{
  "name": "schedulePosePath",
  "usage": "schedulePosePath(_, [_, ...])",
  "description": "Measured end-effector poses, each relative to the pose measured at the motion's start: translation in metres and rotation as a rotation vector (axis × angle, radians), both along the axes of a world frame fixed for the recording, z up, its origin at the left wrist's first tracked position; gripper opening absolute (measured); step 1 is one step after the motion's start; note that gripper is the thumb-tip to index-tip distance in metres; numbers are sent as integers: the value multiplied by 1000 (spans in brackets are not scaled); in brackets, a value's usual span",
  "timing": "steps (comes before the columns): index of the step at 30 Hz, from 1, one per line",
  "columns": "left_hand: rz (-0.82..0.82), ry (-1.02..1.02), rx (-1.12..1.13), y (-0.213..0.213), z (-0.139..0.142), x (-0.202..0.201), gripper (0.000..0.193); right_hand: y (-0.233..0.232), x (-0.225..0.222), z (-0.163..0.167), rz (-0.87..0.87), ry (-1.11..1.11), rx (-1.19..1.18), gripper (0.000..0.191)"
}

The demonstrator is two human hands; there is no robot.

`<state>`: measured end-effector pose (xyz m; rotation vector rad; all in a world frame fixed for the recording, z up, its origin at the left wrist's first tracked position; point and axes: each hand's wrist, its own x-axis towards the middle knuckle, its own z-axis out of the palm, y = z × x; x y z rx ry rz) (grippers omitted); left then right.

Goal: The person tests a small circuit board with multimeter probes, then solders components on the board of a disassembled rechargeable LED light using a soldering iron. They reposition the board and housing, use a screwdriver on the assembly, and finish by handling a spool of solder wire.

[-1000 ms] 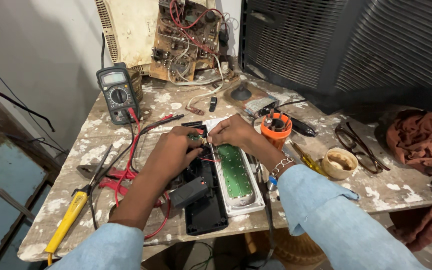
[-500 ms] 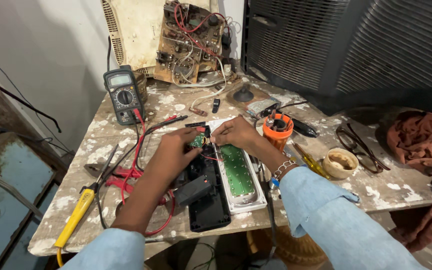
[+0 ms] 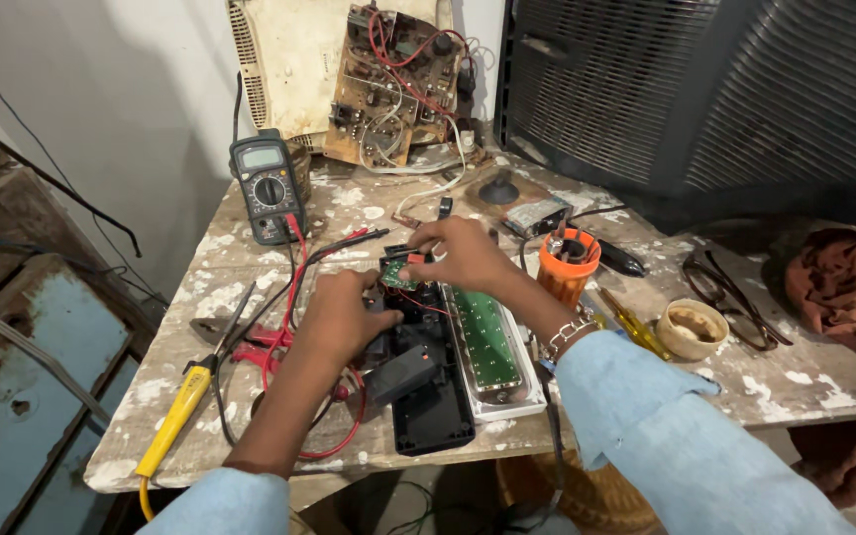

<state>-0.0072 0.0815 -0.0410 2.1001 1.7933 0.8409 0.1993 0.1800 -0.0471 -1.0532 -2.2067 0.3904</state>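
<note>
An opened black device case [image 3: 433, 411] lies on the paint-spattered table [image 3: 250, 287], next to a white tray with a long green LED board [image 3: 487, 342]. My left hand [image 3: 344, 312] rests on the upper part of the black case, fingers curled onto it. My right hand [image 3: 458, 253] pinches a small green circuit board [image 3: 398, 272] with a red part at the top of the case. Thin red wires run from the small board into the case.
A multimeter [image 3: 267, 185] with red and black leads stands at the back left. A yellow-handled screwdriver [image 3: 175, 421] lies near the left edge. An orange cup of tools [image 3: 567, 263], a small round tin [image 3: 691, 329], glasses [image 3: 725, 287], a brown cloth [image 3: 844, 277] and an old circuit chassis [image 3: 388, 84] surround the work.
The view has shifted slightly. Both hands stay on the opened case; my right hand has lifted the small green board a little at the case's top end.
</note>
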Motion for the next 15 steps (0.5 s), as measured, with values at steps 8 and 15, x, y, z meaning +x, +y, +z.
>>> schedulePosePath(8, [91,-105,-12,-25,-3,3,58,4,-10,-2,31,-207,-15,68])
schedulePosePath(15, [68,-164,21,-26,1,0,41,8,-3,-2,83,-148,-61,68])
